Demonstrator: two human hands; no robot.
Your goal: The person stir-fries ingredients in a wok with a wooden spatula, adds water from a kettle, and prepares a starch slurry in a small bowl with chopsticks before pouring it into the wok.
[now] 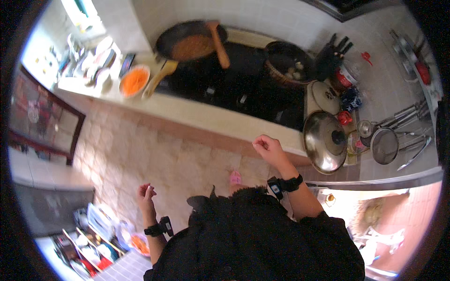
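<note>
My right hand [270, 150] hovers near the front edge of the pale countertop [197, 111], fingers curled in and no object showing in it. Out over the tiled floor, my left hand [146, 194] hangs with loosely bent fingers, holding nothing. A black gas stove [228, 91] lies beyond the counter edge. On its left, a wok [165, 44] contains reddish-brown food [191, 47], with a wooden-handled utensil [220, 52] leaning across its rim. A second dark pot [276, 72] with a few pale pieces inside occupies the right side.
A bowl of shredded orange food [134, 81] sits left of the stove, beside a yellowish handle [161, 78]. Right of it lean a metal wok lid [324, 142] and a glass lid [325, 96]. Ladles and a strainer [385, 145] hang at right. A glass-fronted cabinet [44, 112] stands left.
</note>
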